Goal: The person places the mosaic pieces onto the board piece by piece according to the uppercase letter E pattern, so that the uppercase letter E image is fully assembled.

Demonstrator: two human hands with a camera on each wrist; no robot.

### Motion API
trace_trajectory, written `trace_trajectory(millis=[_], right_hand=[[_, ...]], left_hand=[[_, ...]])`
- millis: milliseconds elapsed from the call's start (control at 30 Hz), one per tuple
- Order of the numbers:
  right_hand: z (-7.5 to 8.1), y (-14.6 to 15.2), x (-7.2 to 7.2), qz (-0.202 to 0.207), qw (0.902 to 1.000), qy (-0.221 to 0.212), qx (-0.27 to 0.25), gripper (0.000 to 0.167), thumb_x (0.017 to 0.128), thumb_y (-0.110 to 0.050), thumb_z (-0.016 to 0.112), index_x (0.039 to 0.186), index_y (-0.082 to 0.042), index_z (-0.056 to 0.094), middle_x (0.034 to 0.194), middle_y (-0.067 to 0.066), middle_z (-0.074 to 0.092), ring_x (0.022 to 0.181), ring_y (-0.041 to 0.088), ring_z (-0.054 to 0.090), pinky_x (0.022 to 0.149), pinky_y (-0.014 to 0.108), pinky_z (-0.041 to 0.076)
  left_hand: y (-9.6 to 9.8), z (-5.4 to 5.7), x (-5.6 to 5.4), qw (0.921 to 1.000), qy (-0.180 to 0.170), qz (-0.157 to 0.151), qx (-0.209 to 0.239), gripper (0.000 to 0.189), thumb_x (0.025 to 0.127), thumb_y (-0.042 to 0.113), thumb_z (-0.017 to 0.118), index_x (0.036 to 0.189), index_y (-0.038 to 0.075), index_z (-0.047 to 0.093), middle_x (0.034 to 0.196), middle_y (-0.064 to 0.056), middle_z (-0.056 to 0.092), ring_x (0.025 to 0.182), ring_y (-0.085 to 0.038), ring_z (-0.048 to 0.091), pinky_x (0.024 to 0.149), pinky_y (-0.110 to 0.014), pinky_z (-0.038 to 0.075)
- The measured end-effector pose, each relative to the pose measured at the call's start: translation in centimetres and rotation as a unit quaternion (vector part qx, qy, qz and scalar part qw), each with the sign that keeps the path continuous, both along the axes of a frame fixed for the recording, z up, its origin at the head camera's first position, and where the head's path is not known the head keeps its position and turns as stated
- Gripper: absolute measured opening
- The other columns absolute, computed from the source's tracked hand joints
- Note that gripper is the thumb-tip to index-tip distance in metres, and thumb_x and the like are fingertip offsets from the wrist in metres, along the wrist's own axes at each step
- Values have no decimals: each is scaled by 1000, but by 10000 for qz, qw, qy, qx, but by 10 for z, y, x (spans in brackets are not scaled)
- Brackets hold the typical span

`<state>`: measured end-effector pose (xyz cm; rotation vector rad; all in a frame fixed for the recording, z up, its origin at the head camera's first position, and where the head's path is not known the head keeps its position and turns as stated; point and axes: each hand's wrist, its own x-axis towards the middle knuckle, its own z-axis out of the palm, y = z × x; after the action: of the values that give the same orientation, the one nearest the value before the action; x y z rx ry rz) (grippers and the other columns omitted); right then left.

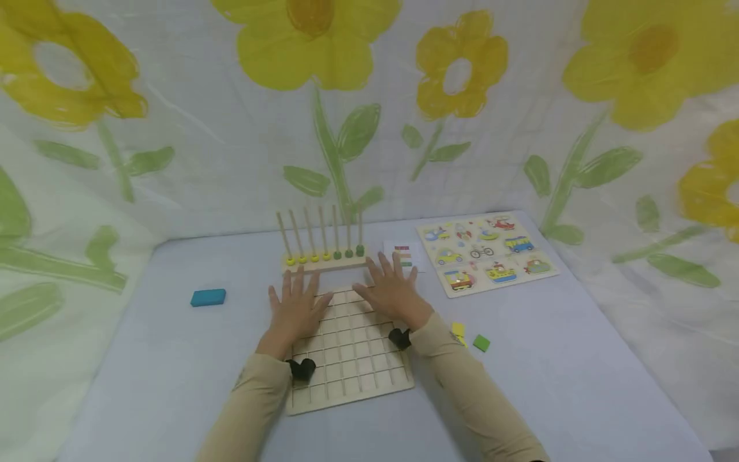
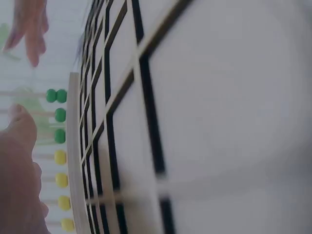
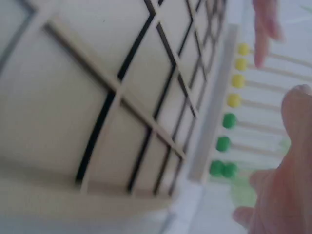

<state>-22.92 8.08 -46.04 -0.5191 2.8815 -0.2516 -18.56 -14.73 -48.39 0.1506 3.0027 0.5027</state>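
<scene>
A pale wooden board [image 1: 358,366] with a raised square grid lies in front of the person. The left hand [image 1: 293,311] is spread over its far left part, palm down, with fingers straight. Over the far right corner, the right hand [image 1: 394,292] is spread likewise. Neither hand holds anything; whether they touch the board cannot be told. Just beyond the fingertips stands a wooden bead rack [image 1: 324,262] with several upright rods, carrying yellow beads [image 2: 61,179] at left and green beads [image 3: 223,144] at right. Its rightmost rod bears two green beads.
A blue block [image 1: 208,297] lies to the left. Behind the right hand is a printed card [image 1: 411,256], partly covered. A wooden vehicle puzzle [image 1: 485,253] sits at the back right. Yellow pieces [image 1: 458,330] and a green square piece [image 1: 482,342] lie beside the right forearm.
</scene>
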Motion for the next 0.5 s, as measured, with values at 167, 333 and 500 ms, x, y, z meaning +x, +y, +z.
trace_trajectory(millis=[167, 333, 500], right_hand=[[9, 35, 22, 352, 9993, 101, -122, 75, 94, -67, 28, 155, -25, 14, 161, 8, 11, 148, 35, -4, 108, 71, 12], [5, 70, 37, 641, 9978, 140, 13, 62, 95, -51, 51, 146, -18, 39, 146, 9, 38, 137, 32, 28, 102, 59, 35], [-5, 86, 39, 497, 9986, -148, -89, 45, 93, -38, 60, 130, -13, 56, 118, 3, 54, 100, 17, 47, 84, 33, 46]], left_hand=[[-31, -2, 31, 9991, 91, 103, 405, 72, 99, 56, 32, 155, 17, 11, 159, -21, -1, 144, -46, -6, 108, -72, -2], [-47, -7, 65, 9961, 262, -89, 838, 67, 100, 43, 42, 152, 8, 21, 155, -28, 12, 142, -52, 4, 110, -68, 9], [-46, -19, 85, 9921, 436, -218, 1156, 58, 99, 38, 48, 146, 6, 38, 152, -27, 23, 141, -50, 11, 110, -67, 10]])
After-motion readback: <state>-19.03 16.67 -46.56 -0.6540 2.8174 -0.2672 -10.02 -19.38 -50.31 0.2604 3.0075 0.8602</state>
